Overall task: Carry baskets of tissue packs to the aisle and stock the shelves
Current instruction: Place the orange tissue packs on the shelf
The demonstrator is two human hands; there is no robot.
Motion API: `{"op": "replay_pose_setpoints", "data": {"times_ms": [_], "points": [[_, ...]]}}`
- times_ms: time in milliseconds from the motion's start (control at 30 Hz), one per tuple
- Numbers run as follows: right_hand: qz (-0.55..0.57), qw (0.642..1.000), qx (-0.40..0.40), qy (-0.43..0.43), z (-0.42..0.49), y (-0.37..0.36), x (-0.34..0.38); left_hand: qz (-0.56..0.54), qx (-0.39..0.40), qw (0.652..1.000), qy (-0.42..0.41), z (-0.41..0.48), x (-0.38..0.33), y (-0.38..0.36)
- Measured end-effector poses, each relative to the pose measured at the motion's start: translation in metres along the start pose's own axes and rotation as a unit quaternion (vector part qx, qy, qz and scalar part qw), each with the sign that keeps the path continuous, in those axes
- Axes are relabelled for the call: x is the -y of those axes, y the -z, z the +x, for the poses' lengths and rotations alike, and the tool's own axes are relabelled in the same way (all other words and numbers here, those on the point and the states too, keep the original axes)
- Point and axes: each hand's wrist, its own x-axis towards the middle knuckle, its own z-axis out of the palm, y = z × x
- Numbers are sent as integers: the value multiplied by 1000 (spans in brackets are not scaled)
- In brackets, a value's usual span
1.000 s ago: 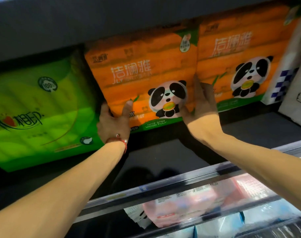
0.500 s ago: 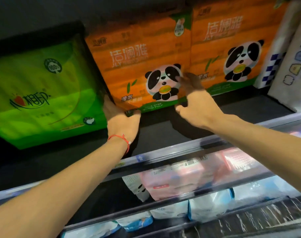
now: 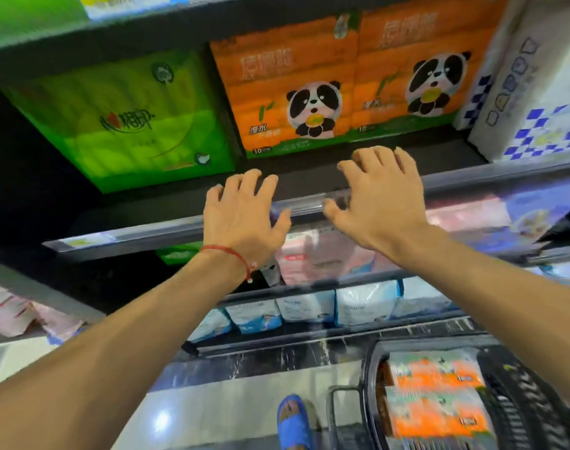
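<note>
Store shelf (image 3: 304,178): we have let go of the orange pack (image 3: 286,92); it now stands just beyond our fingers (image 3: 403,160). Left hand (image 3: 241,219), right hand (image 3: 381,199): spread wide, empty. Basket (image 3: 371,384), well below fingers, holds more packs (image 3: 436,371), probably next.

Two orange panda packs (image 3: 296,92) upright on shelf (image 3: 309,180) (side by side); more in basket (image 3: 371,384).
</note>
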Motion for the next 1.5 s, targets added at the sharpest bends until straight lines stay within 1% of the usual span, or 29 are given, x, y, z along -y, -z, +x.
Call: {"op": "replay_pose_setpoints", "data": {"times_ms": [133,233,367,467,600,767,900,1033,1167,1333,1500], "points": [[6,1000,24,4,-51,23,10,4,-5,1000,5,-39,-2,27],[-5,999,39,8,-85,42,17,3,-13,1000,-10,-70,-2,43],[6,999,37,-9,-122,60,25,17,32,998,-47,-114,1,55],[18,998,38,-41,-146,72,28,18,41,997,-65,-142,5,59],[-5,997,39,-66,-183,83,38,6,61,990,-127,-164,10,62],[-31,996,52,-72,-225,85,65,-28,82,978,-189,-189,21,59],[-50,991,79,-99,-260,80,95,-39,100,960,-257,-202,30,47],[-59,987,71,-131,-291,71,119,-8,125,933,-336,-207,37,35],[-60,979,80,-177,-318,61,130,-21,130,905,-404,-200,31,26],[-60,960,104,-254,-342,56,116,-31,138,875,-462,-184,-2,15],[-67,935,133,-323,-353,51,70,-12,141,845,-516,-158,-61,6]]}}
